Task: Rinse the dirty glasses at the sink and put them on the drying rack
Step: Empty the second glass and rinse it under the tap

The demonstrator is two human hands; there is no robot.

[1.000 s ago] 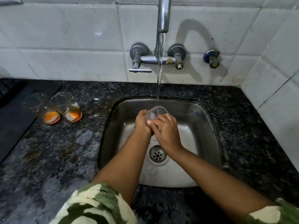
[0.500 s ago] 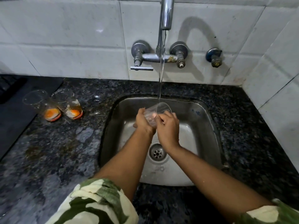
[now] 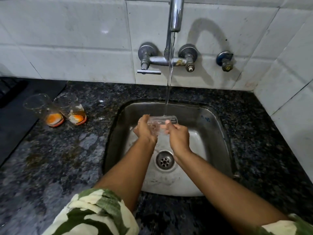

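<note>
A clear glass (image 3: 160, 122) lies sideways between my two hands over the steel sink (image 3: 211, 133), with its mouth to the right. Water from the tap (image 3: 175, 16) runs onto its upper side. My left hand (image 3: 144, 128) holds the glass at its base end. My right hand (image 3: 177, 134) grips it near the rim, fingers partly inside. Two dirty glasses stand on the counter left of the sink, each with orange residue at the bottom: one (image 3: 44, 110) further left, the other (image 3: 73, 108) beside it.
The sink drain (image 3: 165, 161) lies below my hands. A dark mat (image 3: 18, 106) covers the counter at the far left. The black speckled counter (image 3: 71, 158) around the sink is wet. White tiled walls rise behind and at the right.
The glass has turned from mouth-up to lying sideways under the stream. My hands have spread slightly apart along it.
</note>
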